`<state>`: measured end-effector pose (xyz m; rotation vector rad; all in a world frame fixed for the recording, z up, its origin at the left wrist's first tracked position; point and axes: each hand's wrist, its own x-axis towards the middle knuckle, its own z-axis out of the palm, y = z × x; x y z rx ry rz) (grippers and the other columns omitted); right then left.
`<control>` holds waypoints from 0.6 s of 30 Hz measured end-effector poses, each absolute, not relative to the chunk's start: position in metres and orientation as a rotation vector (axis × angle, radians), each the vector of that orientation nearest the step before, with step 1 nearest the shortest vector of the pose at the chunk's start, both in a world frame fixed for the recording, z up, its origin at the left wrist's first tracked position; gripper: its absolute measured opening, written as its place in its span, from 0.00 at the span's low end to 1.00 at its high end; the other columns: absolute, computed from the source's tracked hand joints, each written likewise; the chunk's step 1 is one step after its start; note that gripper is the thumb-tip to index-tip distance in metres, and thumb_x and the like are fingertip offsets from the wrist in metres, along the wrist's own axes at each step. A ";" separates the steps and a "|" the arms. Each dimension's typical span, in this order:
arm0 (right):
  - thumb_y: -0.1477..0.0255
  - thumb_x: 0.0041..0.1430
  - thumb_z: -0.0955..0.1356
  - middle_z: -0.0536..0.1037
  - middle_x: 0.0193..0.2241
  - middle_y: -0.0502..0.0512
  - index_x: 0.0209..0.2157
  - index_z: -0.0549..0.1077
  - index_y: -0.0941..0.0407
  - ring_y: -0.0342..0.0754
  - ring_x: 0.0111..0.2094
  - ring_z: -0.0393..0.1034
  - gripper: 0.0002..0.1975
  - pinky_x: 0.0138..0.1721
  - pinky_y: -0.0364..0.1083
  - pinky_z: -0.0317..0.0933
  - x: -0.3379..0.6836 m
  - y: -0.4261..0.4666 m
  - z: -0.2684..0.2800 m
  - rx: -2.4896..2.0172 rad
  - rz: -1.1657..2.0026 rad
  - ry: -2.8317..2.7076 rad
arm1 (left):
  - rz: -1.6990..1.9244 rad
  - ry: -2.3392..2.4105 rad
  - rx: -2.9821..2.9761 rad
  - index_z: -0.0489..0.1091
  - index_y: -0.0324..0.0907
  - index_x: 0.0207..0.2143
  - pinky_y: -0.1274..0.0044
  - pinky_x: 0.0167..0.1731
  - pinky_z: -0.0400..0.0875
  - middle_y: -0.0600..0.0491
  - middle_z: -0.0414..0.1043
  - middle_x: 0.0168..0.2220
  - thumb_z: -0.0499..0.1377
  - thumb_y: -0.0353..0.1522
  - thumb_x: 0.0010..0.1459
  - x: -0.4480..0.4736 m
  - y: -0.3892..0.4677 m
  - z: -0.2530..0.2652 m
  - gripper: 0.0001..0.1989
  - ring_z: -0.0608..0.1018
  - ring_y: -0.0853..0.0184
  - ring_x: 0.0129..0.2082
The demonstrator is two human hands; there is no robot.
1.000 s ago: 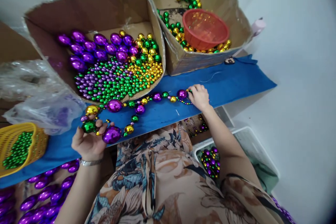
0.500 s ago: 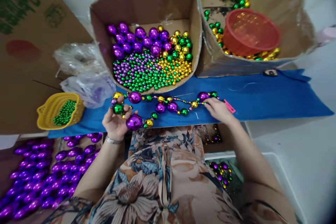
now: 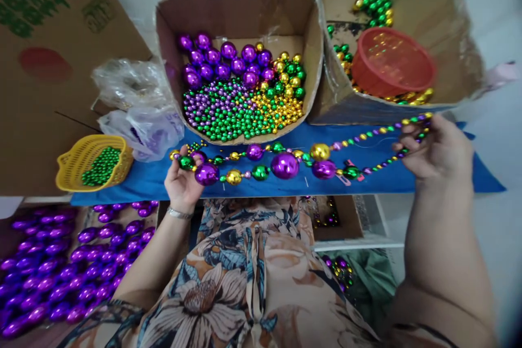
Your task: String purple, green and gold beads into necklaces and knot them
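Observation:
A bead necklace (image 3: 285, 166) of purple, green and gold balls stretches in two strands between my hands, above the blue cloth (image 3: 379, 168). My left hand (image 3: 183, 180) is closed around its left end, among green and purple beads. At the far right my right hand (image 3: 440, 147) grips the end with the small beads, raised near the front of the right-hand carton. Behind the strands a pink tag (image 3: 349, 169) is partly hidden. A small cluster of tiny beads (image 3: 196, 145) shows just beyond my left fingers.
A cardboard box (image 3: 240, 11) of sorted loose beads stands behind the cloth. Right of it, another carton (image 3: 444, 27) holds a red basin (image 3: 393, 60) over beads. A yellow basket (image 3: 67, 166) with green beads and plastic bags (image 3: 142, 130) are at left. Purple balls (image 3: 77, 272) lie lower left.
My right hand has moved right and drawn the necklace out into two long strands. My left hand stays near the same place, holding its end. The view has shifted slightly.

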<state>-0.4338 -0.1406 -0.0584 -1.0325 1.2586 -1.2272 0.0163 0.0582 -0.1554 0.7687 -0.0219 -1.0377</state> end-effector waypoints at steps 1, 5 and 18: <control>0.62 0.49 0.69 0.71 0.20 0.49 0.25 0.65 0.53 0.38 0.15 0.50 0.11 0.23 0.48 0.55 -0.437 -0.142 -0.058 -1.031 -1.207 1.281 | -1.011 -0.002 0.760 0.77 0.42 0.39 0.79 0.40 0.73 0.51 0.77 0.34 0.54 0.37 0.65 0.017 0.058 -0.157 0.13 0.78 0.71 0.35; 0.63 0.48 0.68 0.74 0.23 0.48 0.31 0.66 0.52 0.38 0.16 0.51 0.10 0.25 0.48 0.57 -0.444 -0.132 -0.051 -1.144 -1.230 1.197 | -1.096 0.001 0.776 0.77 0.43 0.42 0.76 0.40 0.75 0.51 0.77 0.34 0.57 0.37 0.62 0.015 0.061 -0.161 0.11 0.78 0.68 0.35; 0.65 0.57 0.71 0.79 0.29 0.45 0.46 0.70 0.55 0.31 0.13 0.46 0.16 0.16 0.38 0.51 -0.410 -0.122 0.017 -1.495 -1.264 0.899 | -1.244 0.017 0.762 0.75 0.43 0.43 0.71 0.38 0.77 0.50 0.78 0.36 0.54 0.37 0.64 -0.002 0.041 -0.165 0.13 0.79 0.66 0.36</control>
